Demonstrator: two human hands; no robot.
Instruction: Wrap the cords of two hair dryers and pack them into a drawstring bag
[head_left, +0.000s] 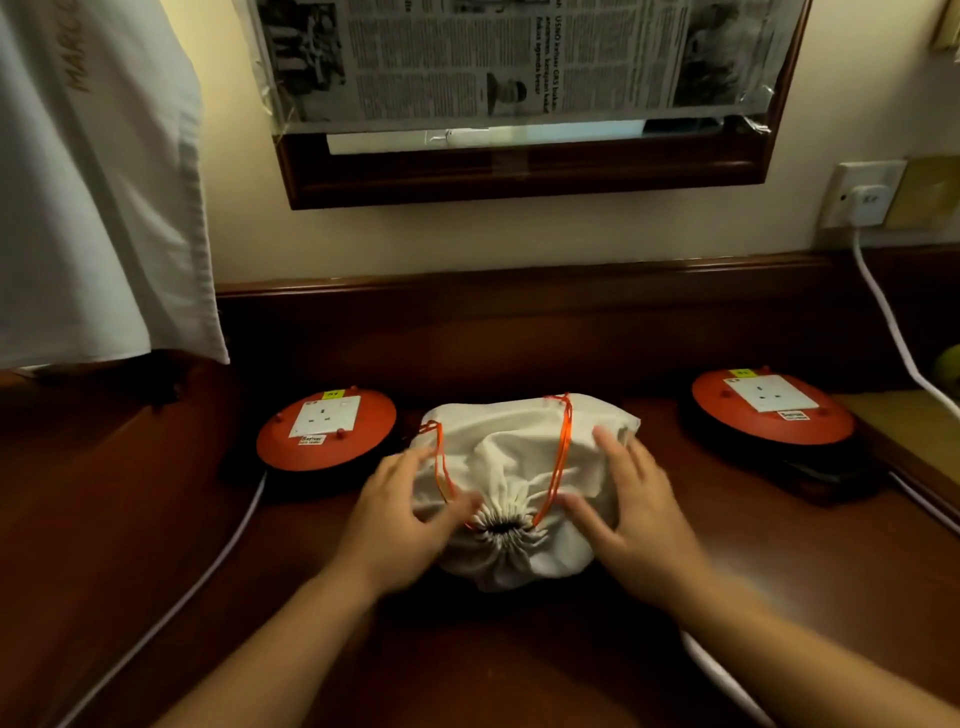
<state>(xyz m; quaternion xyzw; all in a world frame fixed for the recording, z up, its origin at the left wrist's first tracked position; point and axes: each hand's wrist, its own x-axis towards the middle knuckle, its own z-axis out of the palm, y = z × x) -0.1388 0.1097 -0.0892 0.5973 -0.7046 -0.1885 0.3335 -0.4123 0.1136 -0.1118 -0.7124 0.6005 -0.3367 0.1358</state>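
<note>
A white drawstring bag (519, 467) lies bulging on the dark wooden desk (156, 519), its mouth (501, 527) cinched tight and facing me. Orange drawstrings (562, 457) run over its top on both sides. My left hand (410, 514) rests with relaxed fingers against the bag's left side beside the mouth. My right hand (631, 504) lies with straight, spread fingers on the bag's right side. Neither hand curls around anything. The hair dryers are hidden from view.
Two round orange socket reels stand on the desk, one left (327, 428) and one right (771, 408) of the bag. White cables (171, 613) trail over the desk. A wall plug (867, 200), a newspaper-covered frame (519, 67) and a hanging white cloth (93, 182) are behind.
</note>
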